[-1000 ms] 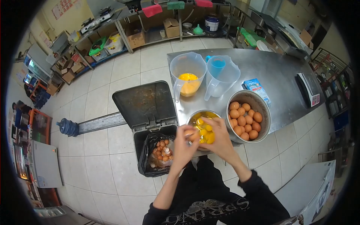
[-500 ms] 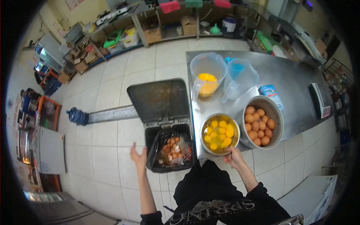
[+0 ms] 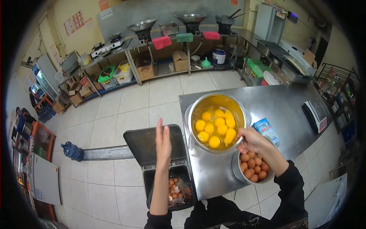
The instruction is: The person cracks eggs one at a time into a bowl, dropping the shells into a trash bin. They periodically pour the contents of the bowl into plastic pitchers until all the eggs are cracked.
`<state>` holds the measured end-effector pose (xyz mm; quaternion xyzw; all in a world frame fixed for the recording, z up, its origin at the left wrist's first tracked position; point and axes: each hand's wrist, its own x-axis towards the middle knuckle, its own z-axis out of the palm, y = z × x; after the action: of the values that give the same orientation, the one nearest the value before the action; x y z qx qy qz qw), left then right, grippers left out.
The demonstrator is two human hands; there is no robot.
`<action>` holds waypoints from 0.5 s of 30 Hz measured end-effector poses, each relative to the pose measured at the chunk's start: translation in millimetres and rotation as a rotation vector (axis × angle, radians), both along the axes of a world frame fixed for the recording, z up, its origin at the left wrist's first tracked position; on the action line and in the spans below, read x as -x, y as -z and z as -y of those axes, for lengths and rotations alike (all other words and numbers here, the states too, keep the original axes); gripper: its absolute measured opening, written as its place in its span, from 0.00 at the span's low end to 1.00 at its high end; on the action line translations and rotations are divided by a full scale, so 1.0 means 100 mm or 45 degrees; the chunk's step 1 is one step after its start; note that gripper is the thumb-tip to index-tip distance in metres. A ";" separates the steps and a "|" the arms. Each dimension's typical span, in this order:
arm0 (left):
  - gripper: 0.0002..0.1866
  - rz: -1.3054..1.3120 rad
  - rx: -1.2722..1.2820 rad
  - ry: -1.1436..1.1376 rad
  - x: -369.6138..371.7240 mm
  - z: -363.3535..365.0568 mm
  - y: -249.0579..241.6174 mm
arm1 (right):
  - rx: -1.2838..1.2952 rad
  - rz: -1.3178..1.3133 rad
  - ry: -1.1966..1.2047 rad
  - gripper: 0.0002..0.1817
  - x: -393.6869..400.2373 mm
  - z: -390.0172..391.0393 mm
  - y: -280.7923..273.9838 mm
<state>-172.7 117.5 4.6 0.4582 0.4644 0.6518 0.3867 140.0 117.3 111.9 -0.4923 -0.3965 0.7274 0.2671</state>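
The steel table (image 3: 213, 177) carries a blue box (image 3: 266, 131), scale (image 3: 315, 116) and egg pot (image 3: 238, 172).

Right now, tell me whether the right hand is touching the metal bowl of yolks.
Touching. The head view shows the right hand holding the metal bowl at its near right side, thumb and fingers against the rim.

Yolks (image 3: 219, 122) in the bowl: about a dozen, some touching, so the exact count is unclear
Metal bowl (image 3: 218, 148): one
Egg pot (image 3: 237, 168): one
Whole eggs (image 3: 251, 163) in the pot: at least ten showing, some hidden
Bench (image 3: 213, 179) with the pot: one
Scale (image 3: 315, 116) on it: one
Blue-and-white carton (image 3: 265, 131): one
Bin (image 3: 153, 143): one
Shells (image 3: 175, 189) inside: several, too jumbled to count
Blue water bottle (image 3: 72, 151): one
Pink cloths (image 3: 161, 42): two
Green cloth (image 3: 184, 37): one
Green funnel (image 3: 206, 63): one
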 end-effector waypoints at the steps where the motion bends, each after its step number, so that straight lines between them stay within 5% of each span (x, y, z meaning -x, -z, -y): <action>1: 0.31 0.022 0.040 0.032 -0.11 -0.17 0.01 | -0.055 -0.080 0.060 0.13 0.04 -0.19 0.01; 11: 0.43 0.437 0.485 0.250 -0.72 -1.13 0.20 | -0.571 0.288 0.113 0.34 0.14 -1.48 0.44; 15: 0.49 0.303 0.519 0.064 -0.67 -1.47 0.90 | -0.734 0.419 0.087 0.41 0.22 -1.45 0.47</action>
<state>-105.9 264.4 -85.8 0.3019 0.5262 0.5841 0.5393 117.9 262.4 64.6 -0.5203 -0.6070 0.4868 0.3519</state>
